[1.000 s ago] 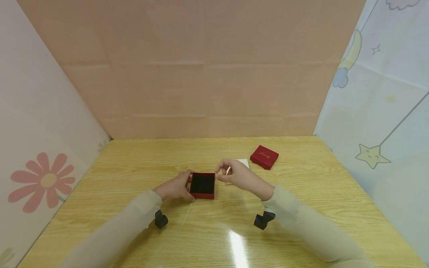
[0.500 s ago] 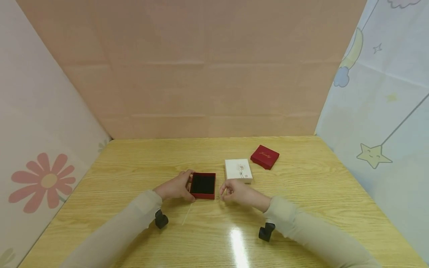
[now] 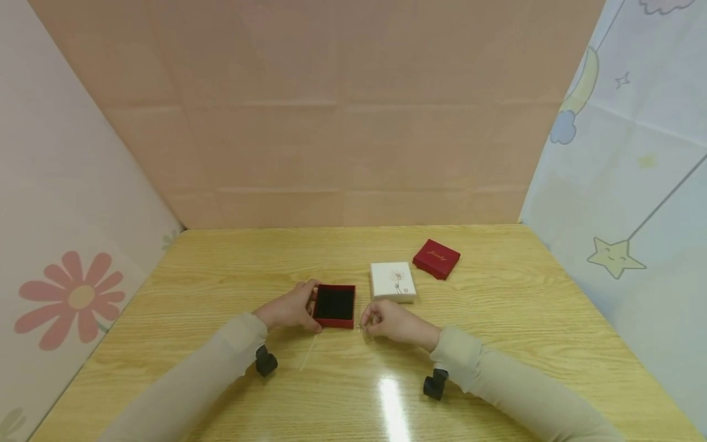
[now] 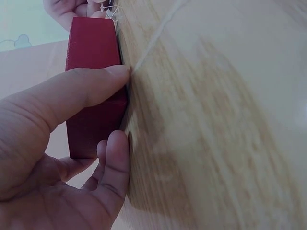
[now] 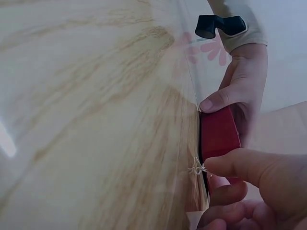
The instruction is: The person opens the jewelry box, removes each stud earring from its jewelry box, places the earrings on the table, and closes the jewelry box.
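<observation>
My left hand (image 3: 289, 308) grips the left side of an uncovered red jewelry box (image 3: 334, 323) with a black lining. In the left wrist view its thumb (image 4: 91, 86) lies across the box's red wall. Just off the box's near right corner, my right hand (image 3: 391, 320) pinches a small silvery star-shaped piece of jewelry (image 5: 197, 166) between thumb and fingertips, low over the table. Fine strands of the jewelry (image 4: 115, 13) show beside the box in the left wrist view. The curled fingers hide part of it.
A white box (image 3: 389, 281) with a flower print stands behind the right hand. Farther back right lies a red box lid (image 3: 436, 259) with gold lettering. A thin pale strip (image 3: 309, 352) lies on the wooden table (image 3: 248, 264) near the left thumb.
My right hand has come down and toward me, from beside the box's far right corner to the jewelry at its near right corner, uncovering the white box. The left hand has stayed put.
</observation>
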Demonstrator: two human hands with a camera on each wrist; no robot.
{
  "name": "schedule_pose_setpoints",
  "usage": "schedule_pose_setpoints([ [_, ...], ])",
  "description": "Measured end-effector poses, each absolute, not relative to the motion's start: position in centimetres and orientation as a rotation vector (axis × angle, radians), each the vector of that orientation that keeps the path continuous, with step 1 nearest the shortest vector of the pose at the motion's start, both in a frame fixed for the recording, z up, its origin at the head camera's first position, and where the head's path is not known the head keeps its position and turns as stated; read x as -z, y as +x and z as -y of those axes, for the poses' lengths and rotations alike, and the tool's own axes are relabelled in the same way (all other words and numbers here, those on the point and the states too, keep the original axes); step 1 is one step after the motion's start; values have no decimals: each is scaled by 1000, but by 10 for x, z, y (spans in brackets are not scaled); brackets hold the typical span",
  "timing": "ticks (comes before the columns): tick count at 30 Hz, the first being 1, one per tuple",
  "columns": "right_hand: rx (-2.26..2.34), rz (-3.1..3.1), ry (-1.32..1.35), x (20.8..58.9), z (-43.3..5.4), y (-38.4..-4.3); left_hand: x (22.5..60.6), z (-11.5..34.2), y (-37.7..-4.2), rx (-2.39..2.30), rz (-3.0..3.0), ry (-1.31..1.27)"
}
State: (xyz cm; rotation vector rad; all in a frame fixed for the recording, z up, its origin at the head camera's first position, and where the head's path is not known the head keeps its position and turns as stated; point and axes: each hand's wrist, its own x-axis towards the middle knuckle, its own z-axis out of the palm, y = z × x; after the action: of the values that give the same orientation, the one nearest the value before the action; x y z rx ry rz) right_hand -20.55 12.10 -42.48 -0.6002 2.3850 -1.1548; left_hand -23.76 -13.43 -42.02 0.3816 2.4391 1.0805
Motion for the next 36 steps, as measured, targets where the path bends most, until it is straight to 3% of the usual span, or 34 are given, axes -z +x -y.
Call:
schedule_pose_setpoints([
  [36,1085,-2446,-583,421,-119,-203,418,135,-238,-1040,-2449,414],
])
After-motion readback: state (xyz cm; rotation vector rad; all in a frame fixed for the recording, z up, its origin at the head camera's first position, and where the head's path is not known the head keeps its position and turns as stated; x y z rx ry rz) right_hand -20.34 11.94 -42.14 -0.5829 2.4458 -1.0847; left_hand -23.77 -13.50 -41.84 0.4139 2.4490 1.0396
